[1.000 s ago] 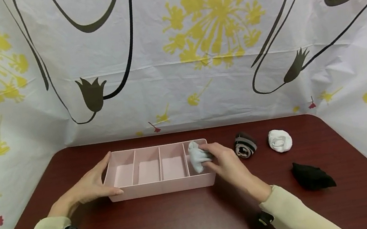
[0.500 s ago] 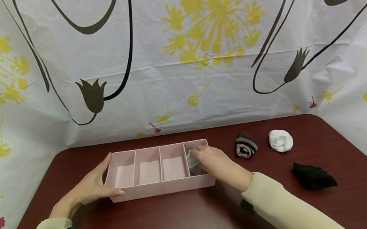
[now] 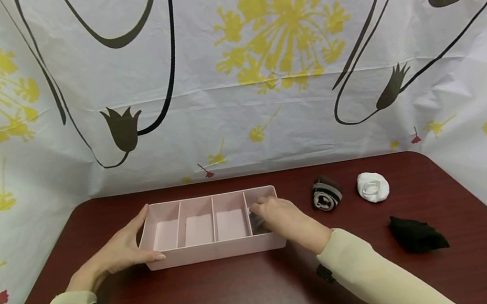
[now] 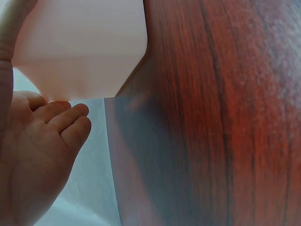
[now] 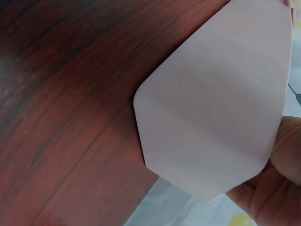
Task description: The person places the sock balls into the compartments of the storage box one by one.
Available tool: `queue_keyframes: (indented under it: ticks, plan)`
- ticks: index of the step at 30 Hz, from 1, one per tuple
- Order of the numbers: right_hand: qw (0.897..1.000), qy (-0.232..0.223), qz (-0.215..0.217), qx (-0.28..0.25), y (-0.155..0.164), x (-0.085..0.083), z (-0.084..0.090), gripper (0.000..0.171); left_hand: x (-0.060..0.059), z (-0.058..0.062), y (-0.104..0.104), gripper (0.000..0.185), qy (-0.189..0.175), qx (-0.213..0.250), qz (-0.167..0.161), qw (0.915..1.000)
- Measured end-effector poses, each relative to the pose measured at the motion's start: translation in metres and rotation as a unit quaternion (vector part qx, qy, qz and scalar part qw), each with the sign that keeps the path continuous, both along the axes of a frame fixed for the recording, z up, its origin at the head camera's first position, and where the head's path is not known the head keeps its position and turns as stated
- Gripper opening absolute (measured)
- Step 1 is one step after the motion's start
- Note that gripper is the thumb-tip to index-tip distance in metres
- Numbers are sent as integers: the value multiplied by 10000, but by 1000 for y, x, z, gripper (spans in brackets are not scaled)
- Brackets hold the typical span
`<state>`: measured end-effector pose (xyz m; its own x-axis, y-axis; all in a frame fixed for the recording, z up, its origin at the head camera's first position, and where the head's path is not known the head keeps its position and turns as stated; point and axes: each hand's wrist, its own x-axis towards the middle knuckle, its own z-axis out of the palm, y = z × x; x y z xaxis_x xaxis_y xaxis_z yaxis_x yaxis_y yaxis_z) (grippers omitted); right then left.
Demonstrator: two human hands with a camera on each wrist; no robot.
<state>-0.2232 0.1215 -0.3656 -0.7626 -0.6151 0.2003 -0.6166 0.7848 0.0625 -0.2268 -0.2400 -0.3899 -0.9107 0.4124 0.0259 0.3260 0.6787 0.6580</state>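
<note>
A pale pink box [image 3: 213, 251] with several compartments in a row lies on the table. My left hand [image 3: 117, 249] holds its left end, the thumb at the front wall and the fingers reaching to the back corner. In the left wrist view, fingers [image 4: 70, 117] of that hand show beyond the box's end. My right hand [image 3: 285, 218] reaches down over the rim into the rightmost compartment. There its curled fingers hold a light grey rolled sock [image 3: 258, 224], mostly hidden by the hand and the wall. The right wrist view shows the box's outer wall [image 5: 211, 103] hiding the fingertips.
Right of the box lie a striped brown-and-grey rolled sock [image 3: 325, 194], a white rolled sock [image 3: 373, 187] and, nearer, a black bundled sock [image 3: 416, 233]. A white patterned cloth [image 3: 241, 136] stands behind the dark red wooden table [image 3: 229, 303].
My right hand has lowered the light grey sock from the rim down into the rightmost compartment, and its fingers have shifted slightly there. The left hand keeps its place on the box.
</note>
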Motion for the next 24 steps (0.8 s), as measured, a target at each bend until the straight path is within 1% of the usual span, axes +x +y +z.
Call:
queue_keyframes:
  ticks: [5,9,12,15,20,24]
  plan:
    - [9978,-105,271,-590,10,3,0,34,0,-1,0,121,-8,-21,-13,10000]
    - [9913,-196,498,-1204,21,9,2,40,2,0,0,120,27,-70,-18,10000]
    - [9850,-3,675,-1586,32,13,3,41,3,1,-1,120,17,-92,-2,10000]
    - [9794,282,736,-1860,46,19,2,43,4,2,-1,120,-9,-72,4,10000]
    - [9754,547,545,-2067,74,29,2,44,4,2,0,121,-22,-72,8,10000]
    - [9745,522,209,-2174,100,39,0,45,3,2,1,121,-71,-43,15,10000]
